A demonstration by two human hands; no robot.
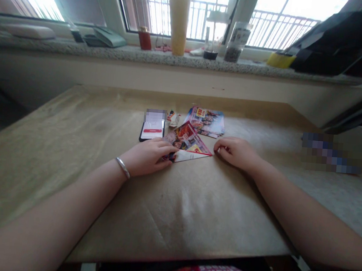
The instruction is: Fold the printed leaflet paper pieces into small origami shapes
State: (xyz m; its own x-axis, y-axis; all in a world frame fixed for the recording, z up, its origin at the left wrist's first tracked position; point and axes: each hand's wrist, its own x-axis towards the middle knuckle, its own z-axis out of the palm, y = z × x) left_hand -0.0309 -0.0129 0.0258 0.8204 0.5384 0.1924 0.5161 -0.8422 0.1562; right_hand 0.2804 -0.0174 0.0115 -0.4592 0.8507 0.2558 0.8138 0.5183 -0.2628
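A glossy printed leaflet [187,138], folded into a pointed shape with a white strip along its near edge, lies on the table. My left hand [148,156], with a silver bangle at the wrist, rests on the leaflet's left part. Its fingers are stretched out over the paper and the thumb is apart. At the leaflet's right tip is my right hand [234,151], fingers curled in, with nothing visible in them. Just behind the leaflet sits a stack of similar colourful printed sheets [210,121].
A phone [152,129] with a lit, partly blurred screen and a crumpled wrapper [172,119] lie beyond my left hand. A pixelated long item [330,153] is at the right. Bottles and jars, including a red one [144,38], line the granite windowsill [112,55].
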